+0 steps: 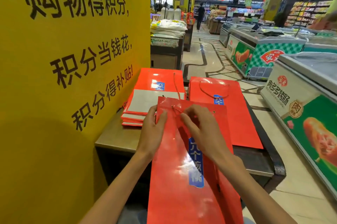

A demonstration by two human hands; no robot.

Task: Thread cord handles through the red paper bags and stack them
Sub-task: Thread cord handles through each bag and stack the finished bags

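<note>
A flat red paper bag (182,196) with a blue label is held tilted up in front of me. My left hand (152,129) grips its upper left edge, thumb on the front. My right hand (202,129) pinches a red cord (176,110) that comes out of the bag's left top hole. The right top hole (214,112) has no cord in it. Behind, on the counter, a left stack of flat red bags (145,96) lies with a loose cord on top. A right stack (228,107) shows a threaded cord handle.
The metal counter (113,136) stands against a yellow signboard (63,50) on the left. Chest freezers (300,96) line the right side of a tiled aisle (204,56). A person walks far down the aisle.
</note>
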